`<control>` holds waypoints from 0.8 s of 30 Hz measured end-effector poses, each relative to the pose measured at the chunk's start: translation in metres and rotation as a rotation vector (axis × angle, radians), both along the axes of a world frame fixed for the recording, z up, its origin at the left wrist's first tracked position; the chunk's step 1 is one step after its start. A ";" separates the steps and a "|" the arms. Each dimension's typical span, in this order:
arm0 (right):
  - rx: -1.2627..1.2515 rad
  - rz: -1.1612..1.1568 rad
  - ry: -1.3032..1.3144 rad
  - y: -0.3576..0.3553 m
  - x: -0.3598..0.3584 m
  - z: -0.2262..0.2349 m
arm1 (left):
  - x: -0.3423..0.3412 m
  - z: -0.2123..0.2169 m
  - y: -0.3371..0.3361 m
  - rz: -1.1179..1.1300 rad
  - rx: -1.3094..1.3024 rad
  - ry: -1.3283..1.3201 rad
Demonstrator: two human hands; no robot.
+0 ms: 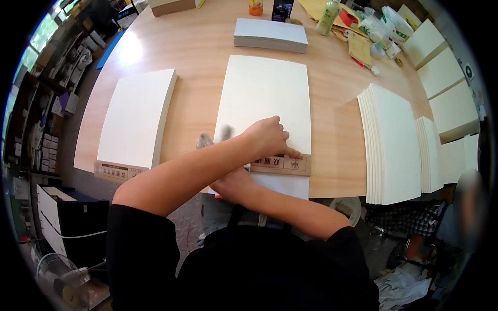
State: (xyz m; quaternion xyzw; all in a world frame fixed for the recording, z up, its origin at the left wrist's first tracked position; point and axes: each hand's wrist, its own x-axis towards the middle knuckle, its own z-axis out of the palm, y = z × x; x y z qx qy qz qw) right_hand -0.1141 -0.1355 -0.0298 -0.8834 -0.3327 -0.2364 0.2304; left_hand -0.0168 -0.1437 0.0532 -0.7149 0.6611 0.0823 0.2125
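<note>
My forearms cross above a cream-white sheet or panel (265, 98) in the middle of the table, the left arm on top. My left hand (267, 139) is closed, its thumb stretched onto a brown printed strip (282, 165) that lies across the panel's near end. Whether its curled fingers hold anything is hidden. A white surface (285, 185) shows below the strip. My right hand (232, 185) is partly covered by the left forearm, close to the strip's left part. Pale, blurred fingertips, apparently covered, stick out beyond that forearm. A bit of red shows beside the hand.
A cream stack (135, 114) with a similar brown strip lies left on the wooden table (199, 78). Thick cream panels (391, 145) lean at right. Beyond are a white stack (270, 33), a bottle (328, 18) and loose clutter. A fan (62, 280) stands lower left.
</note>
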 end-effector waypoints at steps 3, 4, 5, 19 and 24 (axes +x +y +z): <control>0.196 -0.016 0.031 0.002 0.005 0.002 | -0.001 0.007 -0.006 0.010 0.023 0.022; 0.238 -0.031 0.122 0.004 0.006 -0.002 | 0.000 0.013 -0.007 0.005 0.029 0.046; 0.281 -0.045 0.213 0.009 0.009 -0.005 | 0.002 0.017 -0.008 -0.001 0.036 0.070; -0.091 -0.571 0.275 -0.285 -0.110 0.028 | -0.013 -0.011 0.019 0.010 -0.215 -0.126; 0.375 -0.705 0.278 -0.268 -0.127 0.010 | -0.043 -0.023 0.096 0.217 -0.449 0.068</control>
